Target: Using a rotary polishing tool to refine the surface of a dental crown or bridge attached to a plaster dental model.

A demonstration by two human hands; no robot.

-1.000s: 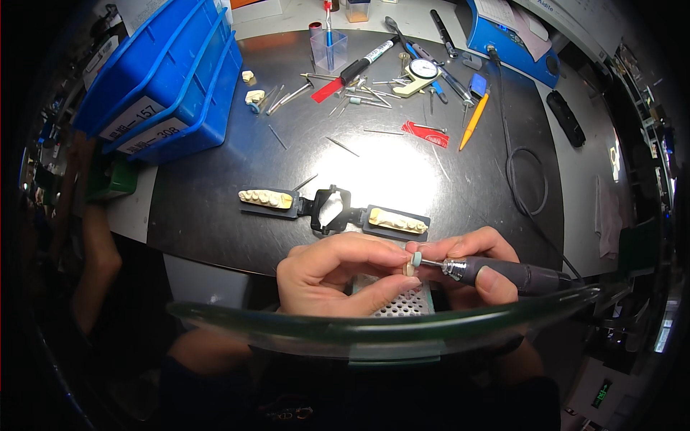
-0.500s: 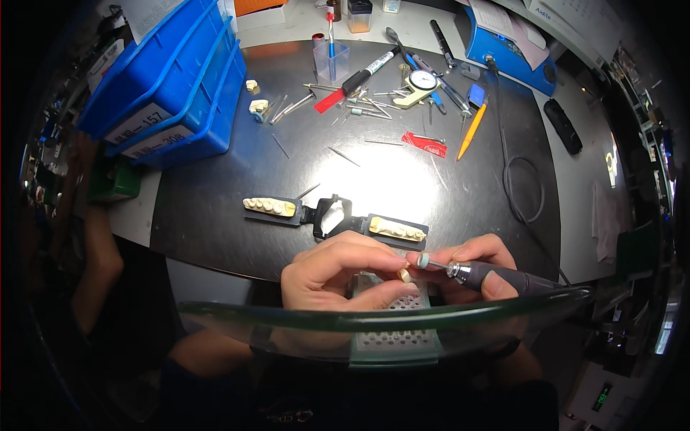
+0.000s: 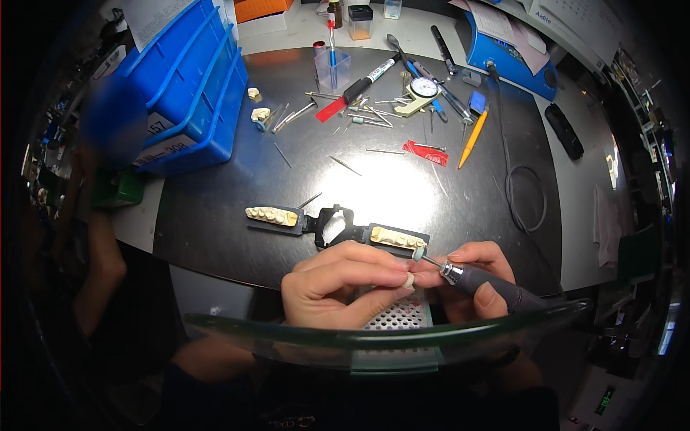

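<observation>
My left hand (image 3: 345,281) pinches a small ivory-coloured dental crown (image 3: 408,281) between thumb and fingertips. In my right hand (image 3: 478,260) is a dark grinding handpiece (image 3: 489,282), its silver collar pointing left. A pale green grinding wheel (image 3: 419,253) on the shank's tip stands just above the crown, apart from it. The fingers of both hands meet near the crown. Beyond them lies an opened black articulator (image 3: 333,225) bearing two plaster tooth models, one on the left arm (image 3: 273,215) and one on the right (image 3: 397,238).
Stacked blue bins (image 3: 190,115) stand at left, near another person's arm (image 3: 103,266). Scattered burs (image 3: 370,115), a dial gauge (image 3: 424,87) and an orange pen (image 3: 473,138) lie farther back. A cable (image 3: 507,154) runs from a blue control box (image 3: 503,54). A transparent shield edge (image 3: 388,337) crosses my forearms.
The grinding wheel has moved up and slightly left, off the crown's side. The crown has turned in my left fingers. My right thumb has dropped a little.
</observation>
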